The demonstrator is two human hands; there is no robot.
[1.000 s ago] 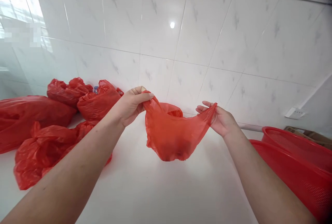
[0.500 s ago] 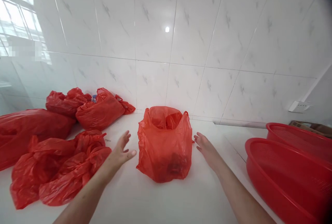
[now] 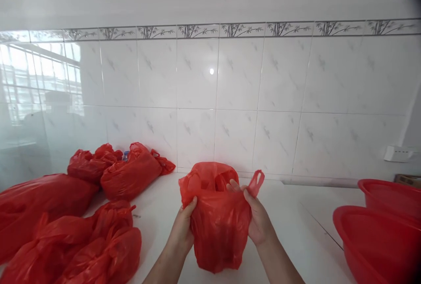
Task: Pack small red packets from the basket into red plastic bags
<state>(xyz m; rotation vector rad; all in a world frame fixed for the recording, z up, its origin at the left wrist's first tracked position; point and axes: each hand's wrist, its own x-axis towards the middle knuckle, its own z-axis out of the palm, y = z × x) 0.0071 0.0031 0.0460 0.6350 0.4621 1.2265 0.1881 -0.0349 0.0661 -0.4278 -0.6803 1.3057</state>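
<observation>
A red plastic bag (image 3: 219,227) with something dark in its bottom stands on the white counter (image 3: 296,231) in front of me. My left hand (image 3: 182,229) grips its left side, with the fingers curled into the plastic. On the other side my right hand (image 3: 256,218) holds the bag near the rim, fingers reaching over the open mouth. One handle loop (image 3: 256,183) sticks up just above my right hand.
Several filled red bags lie to the left: one at the front (image 3: 82,249), one at the far left (image 3: 39,205), two by the wall (image 3: 131,174). Two red plastic baskets (image 3: 378,235) stand at the right. A tiled wall (image 3: 230,99) rises behind, with a socket (image 3: 397,153).
One second ago both hands stretched the bag's handles in the air; they let it stand on the counter, and now grip its two sides. The camera has tilted up.
</observation>
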